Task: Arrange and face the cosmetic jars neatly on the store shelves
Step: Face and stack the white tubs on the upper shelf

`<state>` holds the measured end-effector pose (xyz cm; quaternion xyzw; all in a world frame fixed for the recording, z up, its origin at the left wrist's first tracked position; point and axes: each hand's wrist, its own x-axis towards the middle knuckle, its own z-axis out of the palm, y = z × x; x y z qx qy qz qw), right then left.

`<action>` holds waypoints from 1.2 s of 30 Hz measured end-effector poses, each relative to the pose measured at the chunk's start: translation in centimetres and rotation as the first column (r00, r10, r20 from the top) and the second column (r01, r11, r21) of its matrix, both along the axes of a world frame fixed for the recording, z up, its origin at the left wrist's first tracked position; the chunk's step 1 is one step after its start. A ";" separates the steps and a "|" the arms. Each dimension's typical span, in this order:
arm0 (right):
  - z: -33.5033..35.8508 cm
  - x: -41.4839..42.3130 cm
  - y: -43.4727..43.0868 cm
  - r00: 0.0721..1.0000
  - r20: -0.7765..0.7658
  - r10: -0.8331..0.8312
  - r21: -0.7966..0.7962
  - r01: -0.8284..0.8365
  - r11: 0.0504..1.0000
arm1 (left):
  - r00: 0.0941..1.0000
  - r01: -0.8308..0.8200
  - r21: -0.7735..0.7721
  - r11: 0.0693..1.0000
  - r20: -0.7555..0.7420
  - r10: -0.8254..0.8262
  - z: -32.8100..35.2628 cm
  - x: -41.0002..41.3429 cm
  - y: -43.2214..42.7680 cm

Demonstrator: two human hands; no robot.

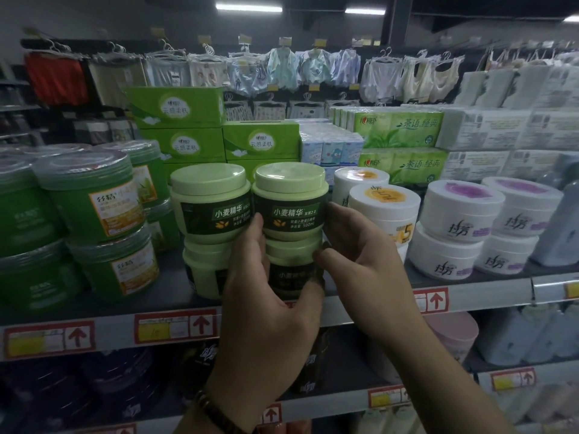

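On the grey metal shelf (488, 296): two stacks of pale green plastic cosmetic jars with dark labels, two jars high, side by side near the front edge
Task's thing: the right-hand stack, upper pale green jar (289, 198) sitting on the lower pale green jar (291, 267); the upper label faces out, the lower one is in shadow and hard to read
Left hand (263, 296): wrapped round the left and front of the lower jar, thumb reaching up to the upper jar's base
Right hand (360, 255): curved round the stack's right side, fingertips on the upper jar's wall, thumb at the seam between the two jars
Hands together: apart, one on each side, clasping the same stack
Neighbours: the left-hand stack of pale green jars (213, 205) touches or nearly touches it; white round jars with orange tops (383, 211) stand just behind the right hand's fingers; translucent green tubs (91, 195) sit further left
Step, as I judge it: turning or squaring the stack so both labels face forward
Risk one: twisting only the lower jar could skew the upper one or slide it off its lid
Risk two: a sideways nudge may knock the left-hand stack out of line
Risk three: the right hand's knuckles could push the white jars back
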<state>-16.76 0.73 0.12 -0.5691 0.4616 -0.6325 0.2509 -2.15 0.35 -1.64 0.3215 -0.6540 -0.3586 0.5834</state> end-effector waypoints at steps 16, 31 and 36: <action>0.5 0.0 -0.1 1.000 0.023 0.010 0.000 -0.010 1.000 | 0.999 -0.037 -0.006 0.999 0.011 0.037 0.7 0.2 0.1; 0.2 0.4 -0.1 0.996 0.092 0.001 0.017 -0.003 1.000 | 0.999 -0.035 0.013 0.999 -0.003 0.035 0.4 0.3 0.5; 0.2 0.3 0.1 0.996 0.088 0.011 0.023 -0.013 1.000 | 0.999 -0.040 0.003 0.999 0.001 0.040 0.3 0.3 0.6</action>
